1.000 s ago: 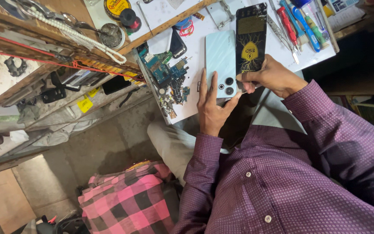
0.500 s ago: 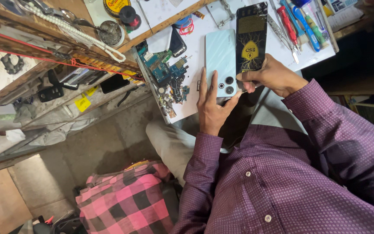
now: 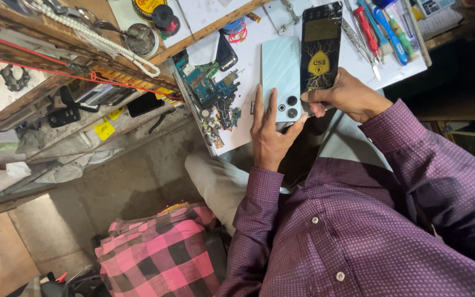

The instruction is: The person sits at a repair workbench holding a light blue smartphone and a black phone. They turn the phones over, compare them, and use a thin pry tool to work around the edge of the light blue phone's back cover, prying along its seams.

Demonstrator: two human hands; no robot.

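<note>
Pale blue phone [image 3: 280,77], black-and-yellow pack [image 3: 320,47] at its three o'clock, white surface [image 3: 259,30], purple dotted shirt [image 3: 369,231], pink-and-black checked cloth [image 3: 160,256].

one pale phone [image 3: 280,77], one black pack [image 3: 320,47] (upright)
</note>
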